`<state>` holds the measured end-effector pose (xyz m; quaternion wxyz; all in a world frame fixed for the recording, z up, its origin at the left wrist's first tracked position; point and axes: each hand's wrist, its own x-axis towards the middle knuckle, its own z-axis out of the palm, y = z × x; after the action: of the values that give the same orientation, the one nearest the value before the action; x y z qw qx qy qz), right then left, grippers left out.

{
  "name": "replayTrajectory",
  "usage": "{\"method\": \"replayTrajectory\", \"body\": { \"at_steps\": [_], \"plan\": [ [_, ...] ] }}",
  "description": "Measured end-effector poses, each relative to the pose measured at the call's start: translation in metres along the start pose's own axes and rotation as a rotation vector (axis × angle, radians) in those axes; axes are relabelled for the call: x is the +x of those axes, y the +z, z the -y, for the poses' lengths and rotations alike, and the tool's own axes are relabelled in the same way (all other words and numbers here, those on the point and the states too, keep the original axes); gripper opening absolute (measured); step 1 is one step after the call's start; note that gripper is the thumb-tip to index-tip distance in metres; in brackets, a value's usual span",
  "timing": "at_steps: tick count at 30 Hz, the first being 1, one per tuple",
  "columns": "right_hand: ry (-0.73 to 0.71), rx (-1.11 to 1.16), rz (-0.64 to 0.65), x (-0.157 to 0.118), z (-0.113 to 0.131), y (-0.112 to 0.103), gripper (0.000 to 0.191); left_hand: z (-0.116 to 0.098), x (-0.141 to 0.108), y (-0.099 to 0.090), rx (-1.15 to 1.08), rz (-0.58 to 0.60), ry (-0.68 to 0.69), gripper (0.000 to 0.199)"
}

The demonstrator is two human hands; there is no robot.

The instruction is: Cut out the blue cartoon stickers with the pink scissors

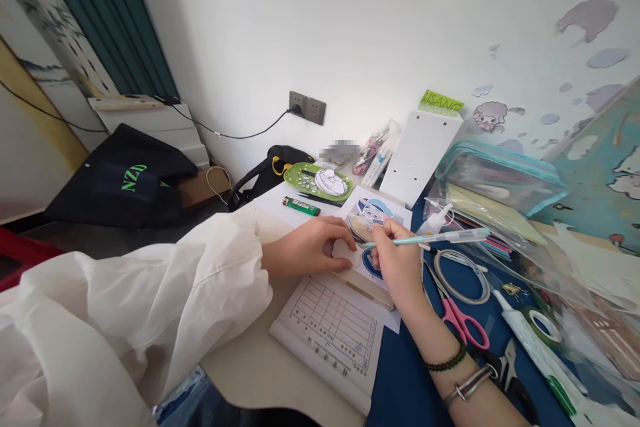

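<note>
We judge pen work unfinished on the pale round piece (346, 255) held between fingers of the left hand (320, 241) at the bench (235, 370), right hand (399, 259) clamped on a pen (445, 237), the drawn cutout (331, 182) on the green tray (297, 174) looking done.

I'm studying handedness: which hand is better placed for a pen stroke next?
Probably the right hand: it holds the pen, its tip near the white piece that the left hand touches.
</note>
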<state>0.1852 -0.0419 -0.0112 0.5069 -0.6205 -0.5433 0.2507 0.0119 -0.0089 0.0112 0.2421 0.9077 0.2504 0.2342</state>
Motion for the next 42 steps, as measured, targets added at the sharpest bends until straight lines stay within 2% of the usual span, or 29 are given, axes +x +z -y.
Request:
{"method": "replayTrajectory", "body": {
  "at_steps": [6,19,32,42],
  "plan": [
    [0.008,0.060,-0.001,-0.0007,0.0005,0.0027,0.038,-0.0001,-0.0015,0.0004,0.002,0.007,0.017,0.015],
    [-0.025,-0.034,0.003,-0.0024,0.0047,0.0017,0.041,-0.0019,-0.0020,0.0003,-0.023,-0.014,0.038,0.011],
    [-0.170,-0.119,-0.017,-0.0018,0.0064,0.0037,0.047,-0.0038,-0.0002,-0.0012,-0.015,-0.006,0.040,0.011],
    [-0.187,-0.157,-0.005,-0.0023,0.0094,0.0022,0.048,-0.0016,-0.0019,0.0006,-0.030,-0.003,0.038,0.011]
  ]
}}
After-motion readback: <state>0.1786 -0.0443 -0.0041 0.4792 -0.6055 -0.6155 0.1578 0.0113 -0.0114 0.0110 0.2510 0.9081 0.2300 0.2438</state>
